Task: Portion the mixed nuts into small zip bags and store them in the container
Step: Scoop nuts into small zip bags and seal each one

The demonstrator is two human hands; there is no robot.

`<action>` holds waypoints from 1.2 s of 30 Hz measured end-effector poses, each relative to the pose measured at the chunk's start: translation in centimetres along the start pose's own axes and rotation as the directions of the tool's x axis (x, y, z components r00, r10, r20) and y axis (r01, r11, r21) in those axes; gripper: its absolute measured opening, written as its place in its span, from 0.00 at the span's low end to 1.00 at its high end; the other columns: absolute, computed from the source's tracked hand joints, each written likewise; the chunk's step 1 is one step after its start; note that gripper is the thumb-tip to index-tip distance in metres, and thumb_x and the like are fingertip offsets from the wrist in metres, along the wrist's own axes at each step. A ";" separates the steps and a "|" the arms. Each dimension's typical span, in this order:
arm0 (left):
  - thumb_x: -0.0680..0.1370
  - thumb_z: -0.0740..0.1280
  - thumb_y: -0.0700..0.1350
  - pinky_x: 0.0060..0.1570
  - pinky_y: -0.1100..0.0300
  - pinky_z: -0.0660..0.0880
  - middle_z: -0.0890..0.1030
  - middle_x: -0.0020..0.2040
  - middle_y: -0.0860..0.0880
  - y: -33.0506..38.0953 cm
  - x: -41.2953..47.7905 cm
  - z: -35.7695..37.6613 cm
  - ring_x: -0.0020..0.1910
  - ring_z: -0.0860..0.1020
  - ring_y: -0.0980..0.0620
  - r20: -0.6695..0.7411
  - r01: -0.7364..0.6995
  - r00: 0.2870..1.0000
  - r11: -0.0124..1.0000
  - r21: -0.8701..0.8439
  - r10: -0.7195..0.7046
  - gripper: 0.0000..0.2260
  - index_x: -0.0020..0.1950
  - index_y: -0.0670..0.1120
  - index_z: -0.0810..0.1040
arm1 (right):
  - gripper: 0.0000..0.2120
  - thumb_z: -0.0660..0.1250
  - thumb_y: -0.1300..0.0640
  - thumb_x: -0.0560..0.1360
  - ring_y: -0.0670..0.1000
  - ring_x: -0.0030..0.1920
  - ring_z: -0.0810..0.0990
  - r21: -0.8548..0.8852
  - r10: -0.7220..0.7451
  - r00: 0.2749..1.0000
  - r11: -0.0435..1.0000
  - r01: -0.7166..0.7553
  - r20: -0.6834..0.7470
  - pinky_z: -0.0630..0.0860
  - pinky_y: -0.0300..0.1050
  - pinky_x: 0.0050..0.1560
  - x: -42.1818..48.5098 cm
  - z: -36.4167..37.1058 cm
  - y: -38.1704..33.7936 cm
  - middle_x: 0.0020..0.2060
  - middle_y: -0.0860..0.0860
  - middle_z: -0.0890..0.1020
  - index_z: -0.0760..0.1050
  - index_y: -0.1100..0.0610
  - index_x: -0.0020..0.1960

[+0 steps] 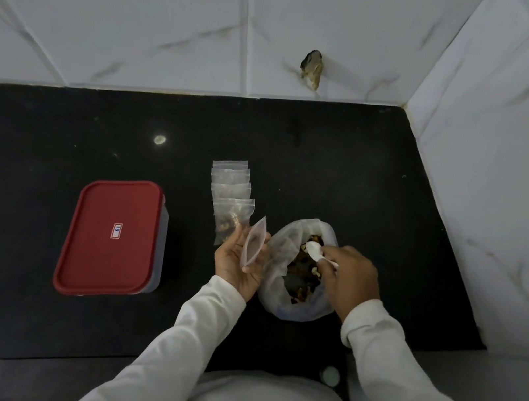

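Spillage likely if nuts (300,273) miss the small clear zip bag (254,245) pinched by the left hand (239,265); right hand (349,279) grips a white plastic spoon (314,250) over the translucent sack (274,273).

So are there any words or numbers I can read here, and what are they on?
"61", or "19" seen the other way up: two blue digits on the white sticker on the container's red lid. They are blurred, so I cannot be sure.
No other text shows: the zip bags, the nut bag and the spoon look plain.
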State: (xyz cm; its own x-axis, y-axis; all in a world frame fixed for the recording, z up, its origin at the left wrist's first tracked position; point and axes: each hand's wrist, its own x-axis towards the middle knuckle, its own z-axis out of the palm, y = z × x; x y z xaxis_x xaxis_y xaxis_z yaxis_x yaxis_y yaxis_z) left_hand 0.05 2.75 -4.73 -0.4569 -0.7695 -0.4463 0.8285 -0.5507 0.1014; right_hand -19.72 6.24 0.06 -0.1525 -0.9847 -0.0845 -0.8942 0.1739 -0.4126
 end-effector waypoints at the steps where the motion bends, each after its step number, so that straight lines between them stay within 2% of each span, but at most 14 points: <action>1: 0.74 0.71 0.54 0.15 0.67 0.69 0.79 0.47 0.44 0.1 0.3 -0.3 0.32 0.82 0.51 -0.028 -0.014 1.000 1.000 0.016 0.015 0.18 0.56 0.42 0.77 | 0.11 0.66 0.56 0.77 0.53 0.50 0.79 -0.016 -0.004 1.000 1.000 0.004 -0.002 0.77 0.47 0.51 0.3 0.2 -0.1 0.51 0.54 0.79 0.80 0.54 0.59; 3: 0.76 0.68 0.55 0.15 0.67 0.68 0.77 0.48 0.45 0.1 0.7 -0.5 0.31 0.81 0.53 -0.078 -0.041 0.996 0.998 0.049 0.045 0.19 0.56 0.42 0.77 | 0.10 0.65 0.56 0.78 0.54 0.47 0.79 -0.020 -0.012 1.000 1.000 0.012 -0.021 0.77 0.48 0.49 0.7 0.7 -0.3 0.49 0.55 0.79 0.81 0.55 0.56; 5: 0.77 0.66 0.56 0.15 0.67 0.67 0.75 0.48 0.46 -0.3 1.0 -0.4 0.28 0.79 0.54 -0.112 -0.061 0.991 0.995 0.074 0.070 0.18 0.55 0.42 0.78 | 0.09 0.66 0.57 0.78 0.54 0.47 0.80 0.067 -0.029 0.998 0.997 0.032 -0.054 0.77 0.47 0.49 0.8 1.0 -0.3 0.48 0.55 0.81 0.82 0.56 0.55; 11: 0.78 0.64 0.55 0.14 0.67 0.66 0.76 0.46 0.45 -0.9 1.0 0.2 0.26 0.77 0.53 -0.180 -0.099 0.976 0.988 0.119 0.120 0.15 0.49 0.43 0.80 | 0.08 0.67 0.59 0.77 0.48 0.50 0.80 0.219 -0.053 0.995 0.973 0.069 -0.080 0.72 0.37 0.50 -0.1 1.8 -0.1 0.49 0.51 0.82 0.82 0.56 0.54; 16: 0.77 0.65 0.56 0.15 0.67 0.64 0.78 0.43 0.46 -1.2 1.1 0.5 0.26 0.76 0.53 -0.222 -0.112 0.964 0.979 0.170 0.149 0.15 0.45 0.44 0.79 | 0.06 0.68 0.58 0.77 0.47 0.46 0.81 0.311 -0.126 0.989 0.939 0.145 -0.082 0.78 0.42 0.48 -0.5 2.6 0.8 0.45 0.49 0.84 0.84 0.53 0.50; 20: 0.77 0.65 0.56 0.15 0.67 0.63 0.79 0.42 0.46 -1.1 1.0 0.9 0.25 0.75 0.53 -0.239 -0.111 0.959 0.977 0.183 0.154 0.15 0.45 0.44 0.79 | 0.07 0.70 0.63 0.74 0.52 0.44 0.82 0.235 -0.205 0.976 0.948 0.216 -0.069 0.81 0.50 0.47 -0.8 2.8 0.4 0.44 0.53 0.83 0.84 0.56 0.50; 23: 0.79 0.63 0.56 0.15 0.67 0.62 0.80 0.41 0.46 -1.1 0.9 1.3 0.24 0.75 0.53 -0.258 -0.120 0.952 0.975 0.188 0.167 0.16 0.44 0.44 0.79 | 0.12 0.72 0.68 0.66 0.54 0.42 0.83 0.159 -0.367 0.928 0.915 0.372 -0.061 0.81 0.46 0.42 -1.4 2.9 -0.3 0.43 0.55 0.83 0.84 0.58 0.49; 24: 0.79 0.63 0.56 0.15 0.67 0.62 0.80 0.41 0.46 -1.2 0.8 1.4 0.24 0.75 0.53 -0.263 -0.123 0.950 0.974 0.189 0.171 0.16 0.45 0.44 0.79 | 0.12 0.73 0.68 0.67 0.54 0.41 0.83 0.176 -0.376 0.925 0.909 0.378 -0.044 0.81 0.45 0.41 -1.6 2.8 -0.5 0.43 0.55 0.82 0.84 0.58 0.48; 28: 0.80 0.63 0.55 0.15 0.66 0.64 0.78 0.43 0.45 -1.1 0.9 1.1 0.23 0.74 0.53 -0.241 -0.142 0.955 0.981 0.131 0.170 0.16 0.46 0.44 0.79 | 0.06 0.71 0.63 0.73 0.53 0.41 0.82 0.237 -0.300 0.954 0.925 0.297 -0.027 0.80 0.50 0.43 -1.4 2.1 0.3 0.42 0.53 0.83 0.85 0.55 0.47; 31: 0.80 0.62 0.55 0.15 0.66 0.66 0.76 0.46 0.45 -0.7 0.5 0.7 0.24 0.76 0.53 -0.213 -0.131 0.966 0.989 0.074 0.144 0.15 0.47 0.44 0.79 | 0.07 0.72 0.66 0.71 0.53 0.39 0.82 0.201 -0.280 0.958 0.936 0.288 -0.068 0.80 0.50 0.41 -1.5 1.5 0.8 0.41 0.54 0.83 0.85 0.57 0.47; 34: 0.80 0.62 0.56 0.15 0.67 0.65 0.77 0.46 0.46 -0.4 -0.7 0.3 0.25 0.77 0.55 -0.253 -0.104 0.957 0.983 0.148 0.140 0.16 0.50 0.45 0.79 | 0.13 0.77 0.71 0.63 0.56 0.38 0.83 0.097 -0.300 0.949 0.946 0.309 -0.097 0.81 0.45 0.40 -2.0 2.2 0.6 0.41 0.57 0.83 0.84 0.62 0.46; 36: 0.79 0.63 0.56 0.15 0.67 0.63 0.79 0.44 0.47 -0.6 -1.6 0.3 0.26 0.75 0.55 -0.309 -0.090 0.937 0.966 0.241 0.164 0.16 0.51 0.45 0.79 | 0.10 0.74 0.68 0.66 0.56 0.39 0.83 0.121 -0.302 0.944 0.941 0.317 -0.130 0.80 0.43 0.43 -2.4 2.9 0.5 0.42 0.58 0.82 0.84 0.63 0.47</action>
State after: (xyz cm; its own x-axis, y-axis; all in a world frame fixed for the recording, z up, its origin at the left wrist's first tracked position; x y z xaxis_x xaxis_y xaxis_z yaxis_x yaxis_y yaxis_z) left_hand 0.16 4.18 -3.82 -0.1922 -0.7114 -0.6760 0.7639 -0.5408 0.3520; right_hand -18.60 8.72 -2.60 0.0712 -0.9841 0.1625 -0.8387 -0.1473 -0.5243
